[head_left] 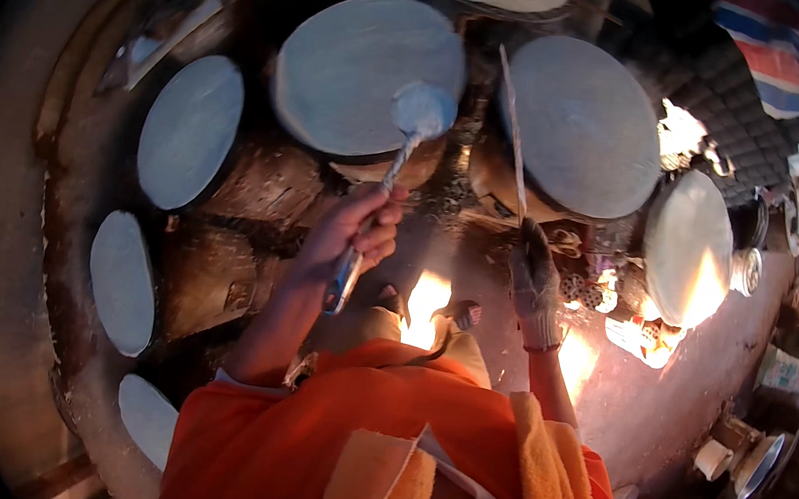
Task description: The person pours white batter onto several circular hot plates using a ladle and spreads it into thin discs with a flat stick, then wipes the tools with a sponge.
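My bare left hand [362,229] is closed around the handle of a ladle [424,111]. The ladle's pale, coated bowl hangs over the right part of a large round pan [356,77] with a whitish top. On my right hand [536,283] is a dark glove with a light cuff. Its fingers are wrapped round the lower end of a long thin stick [513,128], which points up and away along the left edge of a second round whitish pan [582,127]. Whether the stick touches that pan, I cannot tell.
More round whitish pans curve round me: a left one [190,131], a nearer left one [122,284] and a sunlit right one [688,247]. Holed cylindrical briquettes [580,291] sit low at the right. A white bowl [758,466] and sacks [786,379] line the right side.
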`<state>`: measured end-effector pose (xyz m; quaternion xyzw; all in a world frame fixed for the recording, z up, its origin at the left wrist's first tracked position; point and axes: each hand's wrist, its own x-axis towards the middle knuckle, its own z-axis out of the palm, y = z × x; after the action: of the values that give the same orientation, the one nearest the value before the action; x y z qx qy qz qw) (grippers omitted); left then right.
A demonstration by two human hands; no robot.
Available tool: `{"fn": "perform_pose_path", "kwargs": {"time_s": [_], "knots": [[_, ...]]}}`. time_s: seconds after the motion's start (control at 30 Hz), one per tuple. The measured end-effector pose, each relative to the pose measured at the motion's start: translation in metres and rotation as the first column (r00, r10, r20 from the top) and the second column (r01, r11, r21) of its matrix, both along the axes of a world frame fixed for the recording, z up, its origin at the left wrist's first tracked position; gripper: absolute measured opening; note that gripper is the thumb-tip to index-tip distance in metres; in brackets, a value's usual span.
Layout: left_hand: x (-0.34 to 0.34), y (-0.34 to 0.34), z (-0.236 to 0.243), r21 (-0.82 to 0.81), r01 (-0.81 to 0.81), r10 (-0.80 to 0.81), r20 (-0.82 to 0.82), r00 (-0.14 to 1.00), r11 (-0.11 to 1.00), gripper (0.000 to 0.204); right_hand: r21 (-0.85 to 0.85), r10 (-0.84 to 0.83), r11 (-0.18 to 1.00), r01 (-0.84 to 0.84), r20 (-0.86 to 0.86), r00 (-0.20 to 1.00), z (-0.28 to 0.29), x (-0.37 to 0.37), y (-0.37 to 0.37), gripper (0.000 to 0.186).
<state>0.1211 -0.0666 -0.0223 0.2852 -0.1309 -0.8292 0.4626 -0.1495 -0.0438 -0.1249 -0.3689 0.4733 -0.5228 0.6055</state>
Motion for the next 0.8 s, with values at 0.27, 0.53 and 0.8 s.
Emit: {"fn": "perform_pose_path", "kwargs": {"time_s": [0.27, 0.53, 0.8], "knots": [[0.076, 0.032, -0.003, -0.007, -0.160, 0.134, 0.580, 0.803, 0.987, 0.027, -0.263, 0.377, 0.686, -0.678, -0.668, 0.641, 0.103, 0.167, -0.005, 0.062], [0.173, 0.051, 0.008, -0.215, -0.581, 0.608, 0.088, 0.789, 0.785, 0.038, 0.093, 0.179, 0.981, -0.173, -0.788, 0.589, -0.037, 0.118, -0.165, 0.054], [0.169, 0.123, -0.011, 0.096, -0.736, 0.740, -0.020, 0.672, 0.670, 0.037, 0.112, 0.016, 0.989, 0.100, -0.739, 0.674, -0.055, 0.130, -0.275, 0.061]]}}
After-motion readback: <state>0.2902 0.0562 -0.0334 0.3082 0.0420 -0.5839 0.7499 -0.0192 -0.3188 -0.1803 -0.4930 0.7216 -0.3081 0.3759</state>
